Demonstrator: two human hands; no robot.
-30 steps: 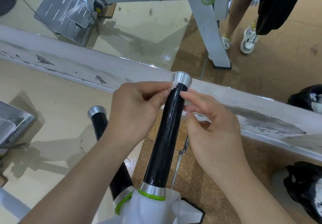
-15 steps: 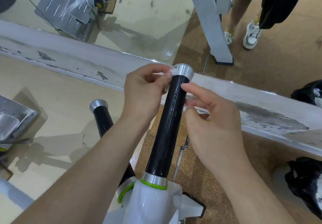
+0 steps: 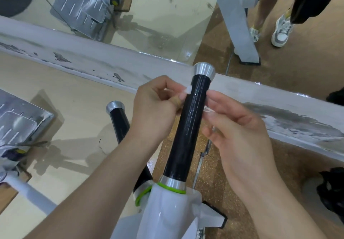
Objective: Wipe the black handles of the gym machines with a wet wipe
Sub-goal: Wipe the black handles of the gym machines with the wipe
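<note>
A glossy black handle [image 3: 188,132] with a silver end cap [image 3: 204,70] rises from a white machine arm [image 3: 163,214]. My left hand [image 3: 154,112] pinches a small white wet wipe [image 3: 188,90] against the handle's upper left side. My right hand [image 3: 236,132] holds the wipe's other end on the handle's right side, fingers lightly curled; most of the wipe is hidden behind the handle. A second black handle [image 3: 119,121] with a silver cap stands lower left, partly hidden behind my left forearm.
A worn white ledge [image 3: 83,62] runs across under a mirror [image 3: 149,15] that reflects the machine frame and a person's legs and sneakers. Metal footplate [image 3: 16,121] at the left. Black bags [image 3: 333,192] lie on the cork floor at the right.
Both hands have slid down the handle from just under the silver cap, taking the wipe with them. The camera view shifted slightly.
</note>
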